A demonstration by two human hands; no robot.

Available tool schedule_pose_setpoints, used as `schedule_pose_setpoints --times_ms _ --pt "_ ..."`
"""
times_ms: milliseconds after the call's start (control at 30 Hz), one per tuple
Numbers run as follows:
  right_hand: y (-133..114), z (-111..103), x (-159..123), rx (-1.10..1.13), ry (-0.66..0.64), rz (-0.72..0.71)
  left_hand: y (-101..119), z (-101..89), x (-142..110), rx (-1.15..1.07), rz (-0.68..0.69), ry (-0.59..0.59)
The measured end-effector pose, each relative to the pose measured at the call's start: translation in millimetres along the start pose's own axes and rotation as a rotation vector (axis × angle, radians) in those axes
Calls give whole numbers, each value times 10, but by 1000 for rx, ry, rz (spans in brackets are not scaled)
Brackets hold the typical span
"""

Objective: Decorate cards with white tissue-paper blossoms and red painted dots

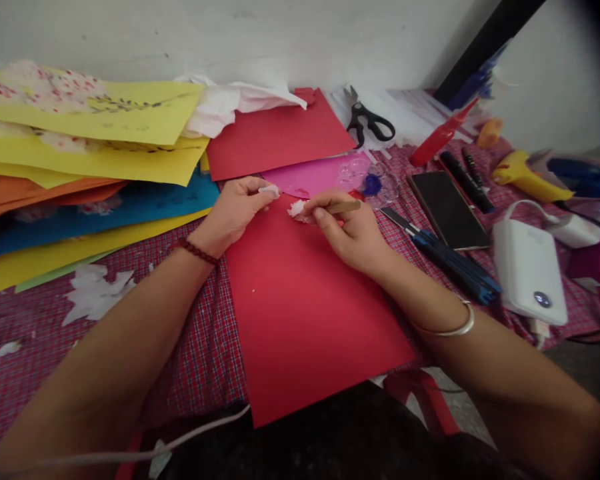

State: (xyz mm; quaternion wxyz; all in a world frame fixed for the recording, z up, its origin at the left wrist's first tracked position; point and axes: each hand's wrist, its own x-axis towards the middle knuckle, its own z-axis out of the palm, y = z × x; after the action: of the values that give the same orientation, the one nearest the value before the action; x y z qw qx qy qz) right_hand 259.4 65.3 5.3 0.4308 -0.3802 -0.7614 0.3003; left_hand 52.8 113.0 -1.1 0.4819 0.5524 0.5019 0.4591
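My left hand (pixel 237 207) is closed, pinching a small folded piece of white tissue paper (pixel 269 191) between thumb and fingertips. To its right, my right hand (pixel 347 227) is closed around a thin tan stick-like tool (pixel 345 207); its exact kind is not clear. A crumpled white tissue tuft (pixel 296 209) shows at the fingertips of that hand, and I cannot tell whether the tool or the fingers grip it. Both hands hover over the upper part of a red paper sheet (pixel 310 320), which juts past the table's front edge.
Coloured sheets with painted blossoms (pixel 145 110) are stacked at left, beside torn white paper (pixel 97 290). Black scissors (pixel 367 123), a red glue bottle (pixel 443 133), a blue box cutter (pixel 450 263), a phone (pixel 450 208), a white power bank (pixel 529 267) and a yellow glue gun (pixel 533 177) lie right.
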Motion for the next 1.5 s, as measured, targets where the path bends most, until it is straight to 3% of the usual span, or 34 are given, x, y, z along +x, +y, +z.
schedule_pose_setpoints --times_ms 167,333,600,767,900,1033,1200,1333,1500 --pt "-7 -91 13 -146 42 -54 8 11 18 -21 -26 0" --pt "74 -109 11 -96 111 5 29 -25 11 -13 -73 -70" --pt "138 -116 99 274 209 167 235 -180 -7 148 -137 -329" --pt "195 -161 150 498 254 293 332 -13 -50 314 -37 -468" --pt "232 -169 169 571 300 339 177 136 -63 357 29 -351" --pt "208 -171 180 583 323 352 61 165 -49 420 70 -250" --pt "68 -166 141 542 372 212 62 179 -35 464 105 -231" --pt "-27 -103 88 414 280 130 72 200 -32 500 112 -235" --pt "28 -23 62 217 182 93 84 218 -41 501 134 -246"
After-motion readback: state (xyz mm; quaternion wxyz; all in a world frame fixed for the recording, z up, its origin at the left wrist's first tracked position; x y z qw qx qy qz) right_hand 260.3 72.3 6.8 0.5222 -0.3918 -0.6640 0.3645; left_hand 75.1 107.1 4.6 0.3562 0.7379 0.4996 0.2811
